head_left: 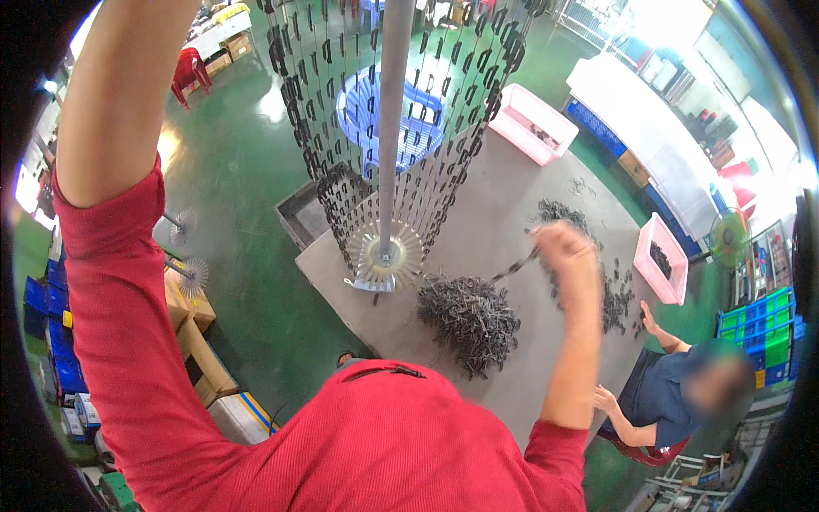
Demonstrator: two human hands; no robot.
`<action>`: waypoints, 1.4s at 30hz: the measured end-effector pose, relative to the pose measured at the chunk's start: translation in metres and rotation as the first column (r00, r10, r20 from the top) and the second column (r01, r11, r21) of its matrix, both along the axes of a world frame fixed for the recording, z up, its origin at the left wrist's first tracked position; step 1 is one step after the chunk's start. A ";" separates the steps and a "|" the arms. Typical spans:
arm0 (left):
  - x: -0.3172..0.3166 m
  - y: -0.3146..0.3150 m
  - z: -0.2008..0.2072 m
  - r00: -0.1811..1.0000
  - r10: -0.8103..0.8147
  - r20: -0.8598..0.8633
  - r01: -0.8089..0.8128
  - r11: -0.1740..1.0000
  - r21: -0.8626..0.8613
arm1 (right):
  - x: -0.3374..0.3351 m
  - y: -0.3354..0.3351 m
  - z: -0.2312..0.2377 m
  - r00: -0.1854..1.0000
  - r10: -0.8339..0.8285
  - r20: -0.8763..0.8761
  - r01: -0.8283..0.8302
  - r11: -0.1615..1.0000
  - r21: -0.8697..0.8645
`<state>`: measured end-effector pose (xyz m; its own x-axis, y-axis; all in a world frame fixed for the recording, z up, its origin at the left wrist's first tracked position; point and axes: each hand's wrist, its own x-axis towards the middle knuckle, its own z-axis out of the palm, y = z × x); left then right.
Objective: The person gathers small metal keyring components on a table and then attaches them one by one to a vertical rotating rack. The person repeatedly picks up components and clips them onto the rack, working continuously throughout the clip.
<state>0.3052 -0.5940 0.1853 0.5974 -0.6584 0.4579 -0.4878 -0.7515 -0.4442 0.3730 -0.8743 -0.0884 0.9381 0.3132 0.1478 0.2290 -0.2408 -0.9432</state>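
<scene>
My right hand (567, 247) is over the table, slightly blurred, its fingers closed on the end of a short chain of small black clip-like parts (514, 266). That chain slants down to a heap of the same black parts (469, 322). My left arm rises up the left side, and its hand is beyond the top edge. In front of me stands a rack with a grey upright pole (392, 128) and a round spoked base (386, 256). Many strands hung with black loop-shaped pieces (465, 171) surround the pole.
More black parts (616, 299) lie scattered across the grey table (533, 367). Pink trays (533, 124) hold some too. A co-worker in dark blue (674, 384) sits at the right with hands near the table edge. Behind the rack is a blue plastic chair (409, 119); cardboard boxes (205, 363) stand at left.
</scene>
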 end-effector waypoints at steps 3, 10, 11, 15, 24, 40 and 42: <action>0.022 0.006 0.012 0.994 -0.083 -0.072 0.079 0.995 -0.056 | -0.003 -0.027 -0.136 0.999 -0.023 0.041 0.030 0.984 -0.173; -0.009 0.002 0.021 0.964 0.032 -0.263 -0.062 0.992 -0.110 | -0.009 -0.017 -0.282 0.993 0.018 -0.120 -0.120 0.275 -0.954; 0.006 0.005 0.019 0.935 -0.034 -0.354 -0.023 0.988 -0.155 | -0.007 -0.019 -0.270 0.996 -0.006 -0.085 -0.080 0.294 -0.953; 0.021 -0.004 0.022 0.874 -0.132 -0.468 0.041 0.979 -0.199 | 0.038 0.008 -0.151 0.906 -0.092 0.413 0.305 0.819 -0.487; 0.007 -0.038 0.050 0.806 0.274 -0.524 -0.237 0.962 0.138 | 0.019 0.106 0.164 0.460 -0.399 0.793 0.235 0.916 0.325; 0.005 -0.051 0.035 0.862 0.318 -0.395 -0.334 0.942 0.028 | 0.062 0.113 0.173 0.778 -0.082 0.622 -0.284 0.838 0.466; 0.014 -0.043 0.029 0.898 0.249 -0.364 -0.267 0.964 -0.001 | 0.064 0.109 0.175 0.831 0.046 0.554 -0.375 0.781 0.499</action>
<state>0.3196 -0.6368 0.2142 0.8726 -0.4412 0.2097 -0.3927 -0.8889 -0.2360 0.4366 -0.7656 0.0861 0.6015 0.1952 0.7747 0.6676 0.4098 -0.6216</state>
